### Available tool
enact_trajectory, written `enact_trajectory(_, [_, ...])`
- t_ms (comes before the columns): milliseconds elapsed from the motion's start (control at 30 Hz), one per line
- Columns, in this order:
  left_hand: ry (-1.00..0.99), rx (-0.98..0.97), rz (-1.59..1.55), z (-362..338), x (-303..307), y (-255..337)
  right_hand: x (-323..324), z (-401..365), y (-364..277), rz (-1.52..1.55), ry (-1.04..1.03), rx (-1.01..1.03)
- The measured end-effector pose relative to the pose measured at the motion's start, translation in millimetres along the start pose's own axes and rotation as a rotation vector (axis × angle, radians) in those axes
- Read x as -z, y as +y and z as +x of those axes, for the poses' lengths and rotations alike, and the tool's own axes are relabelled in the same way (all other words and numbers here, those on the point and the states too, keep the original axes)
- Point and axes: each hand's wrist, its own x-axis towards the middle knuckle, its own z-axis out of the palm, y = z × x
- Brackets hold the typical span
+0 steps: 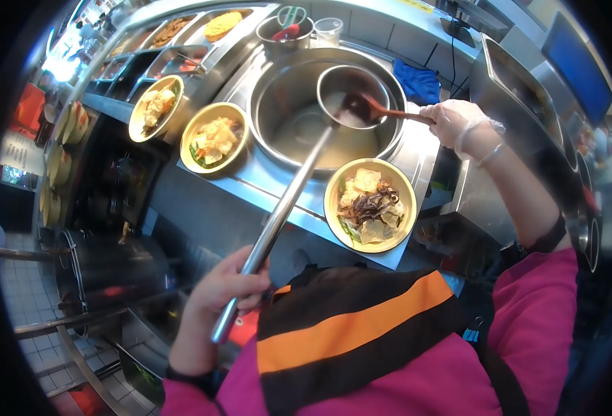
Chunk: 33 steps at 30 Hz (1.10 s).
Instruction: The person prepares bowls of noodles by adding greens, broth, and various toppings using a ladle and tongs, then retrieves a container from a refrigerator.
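Observation:
My left hand (237, 283) is closed around the long steel handle of a large round strainer or ladle (282, 208). Its wide head hangs inside a deep steel pot (256, 128) of cloudy liquid. In a clear plastic glove, my right hand (458, 123) grips the handle of a reddish-brown ladle (396, 114), whose dark bowl dips into the steel head. Close to me stands a yellow bowl (329, 208) with dark shreds, pale wide pieces and greens. Two more filled bowls are left of the pot, a nearer bowl (185, 142) and a farther bowl (133, 123).
Behind the pot are a small steel pot (268, 47) with utensils and a clear cup (328, 33). A blue cloth (417, 82) lies at the pot's right. Food trays (198, 31) line the back left; a dark lidded pot (112, 277) stands lower left.

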Motion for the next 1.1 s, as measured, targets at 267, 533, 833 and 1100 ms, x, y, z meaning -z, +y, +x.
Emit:
enact_trajectory(267, [-0.005, 0.024, 0.001, -9, 16, -7, -21, 0, -20, 0.009, 0.156, -0.001])
enact_trajectory(533, [0.081, 0.010, 0.014, -13, 13, -6, -27, -10, -22, 0.431, 0.184, -0.140])
enact_trajectory(833, [0.175, 0.007, 0.041, -15, -3, -4, -68, 2, -19, 0.256, 0.343, -0.110])
enact_trajectory(1100, [0.239, 0.014, 0.126, -7, -29, -7, -77, 3, -3, 0.294, 0.363, -0.108])
